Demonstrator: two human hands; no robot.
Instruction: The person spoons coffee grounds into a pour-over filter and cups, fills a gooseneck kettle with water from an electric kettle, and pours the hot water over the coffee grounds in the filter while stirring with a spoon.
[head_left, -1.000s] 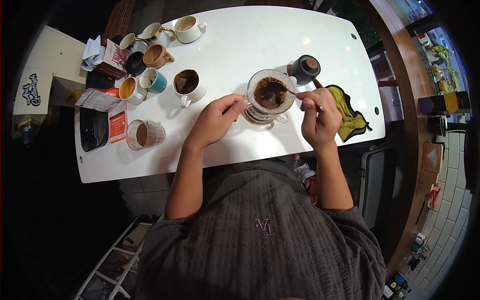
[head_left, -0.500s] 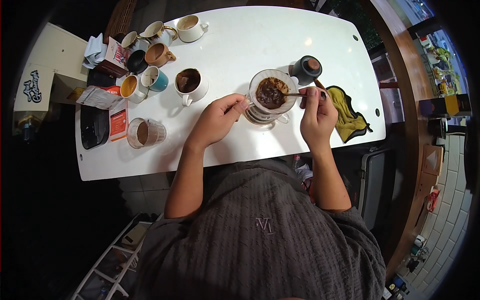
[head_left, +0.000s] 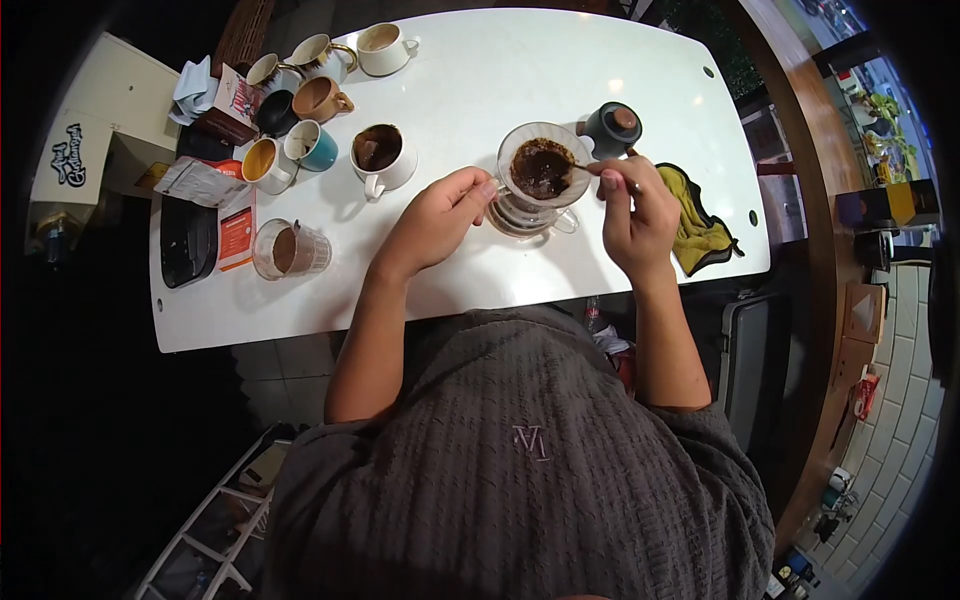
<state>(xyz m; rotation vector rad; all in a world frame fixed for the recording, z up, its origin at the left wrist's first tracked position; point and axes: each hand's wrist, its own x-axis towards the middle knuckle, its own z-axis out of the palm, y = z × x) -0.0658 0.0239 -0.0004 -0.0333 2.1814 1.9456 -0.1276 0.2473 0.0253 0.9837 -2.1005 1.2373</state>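
Over white tabletop [head_left: 470, 85], hands [head_left: 432, 222] pinch the dripper [head_left: 506, 165] and a spoon [head_left: 590, 169] now more slanted.

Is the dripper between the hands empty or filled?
Not empty: dark, wet-looking grounds show inside the pale wall of the dripper. Their depth I cannot tell.

Single head-worn view, looking forward, down at white table [head_left: 480, 90].

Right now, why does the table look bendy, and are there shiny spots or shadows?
Head view: the white table looks bowed, probably from a wide lens; head view, glare spots dot its far part; head view, soft shadows lie near the left hand.
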